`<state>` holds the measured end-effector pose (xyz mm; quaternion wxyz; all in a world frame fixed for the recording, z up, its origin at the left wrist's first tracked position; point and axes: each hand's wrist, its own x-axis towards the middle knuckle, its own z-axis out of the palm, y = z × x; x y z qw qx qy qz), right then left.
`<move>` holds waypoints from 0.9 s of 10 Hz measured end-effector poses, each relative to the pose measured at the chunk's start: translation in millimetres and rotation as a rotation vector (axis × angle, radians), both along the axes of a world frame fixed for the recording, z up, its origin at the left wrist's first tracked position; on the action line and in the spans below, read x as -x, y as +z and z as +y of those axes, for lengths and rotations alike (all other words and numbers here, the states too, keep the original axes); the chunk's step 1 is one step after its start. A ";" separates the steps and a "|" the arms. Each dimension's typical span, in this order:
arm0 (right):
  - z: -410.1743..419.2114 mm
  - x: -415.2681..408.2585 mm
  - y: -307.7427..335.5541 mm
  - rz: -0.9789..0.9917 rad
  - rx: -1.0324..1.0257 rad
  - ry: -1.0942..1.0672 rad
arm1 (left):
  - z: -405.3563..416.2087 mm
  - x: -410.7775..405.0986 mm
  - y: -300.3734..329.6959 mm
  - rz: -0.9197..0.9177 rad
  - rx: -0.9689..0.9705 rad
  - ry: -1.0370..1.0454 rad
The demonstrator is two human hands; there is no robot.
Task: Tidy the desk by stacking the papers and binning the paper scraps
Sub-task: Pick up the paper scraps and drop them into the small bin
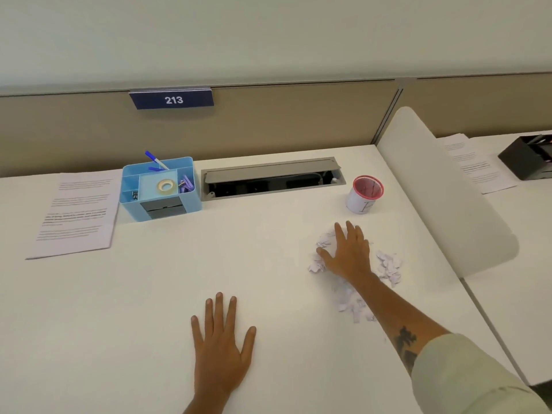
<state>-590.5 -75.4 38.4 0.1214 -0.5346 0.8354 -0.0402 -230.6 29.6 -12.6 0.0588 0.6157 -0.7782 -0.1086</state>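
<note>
Open-plan office, one numbered workstation. Smooth white laminate desk (149, 294) backed by a low beige fabric partition panel (268, 124). Clipped to the panel's top edge: a dark blue rectangular plate with white digits "213" (171, 99). Set into the desk near the back edge, a grey metal cable hatch with its flap raised (272, 178). Light blue plastic desk organiser holding pens and a tape roll (159, 188). Stack of printed white sheets (76, 213) beside it. A rounded white divider screen (442, 192) separates a neighbouring desk with more printed pages (475, 165) and a black tray (527, 156).
</note>
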 end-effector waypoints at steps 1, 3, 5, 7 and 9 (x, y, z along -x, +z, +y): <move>-14.3 8.4 1.0 -0.001 -0.012 -0.074 | -1.3 -0.3 0.5 -0.006 -0.011 0.010; -30.6 10.1 -1.9 -0.025 -0.057 -0.116 | -2.7 0.7 0.7 0.004 -0.030 0.020; -34.6 -3.9 -11.5 0.084 -0.082 -0.043 | -4.5 0.6 0.5 -0.001 -0.058 0.026; -34.1 -8.1 -16.6 0.090 0.050 0.040 | -4.5 1.5 2.6 -0.005 -0.061 0.024; -32.6 -1.1 -16.5 0.083 0.095 0.072 | -5.4 2.0 3.7 0.009 -0.070 0.025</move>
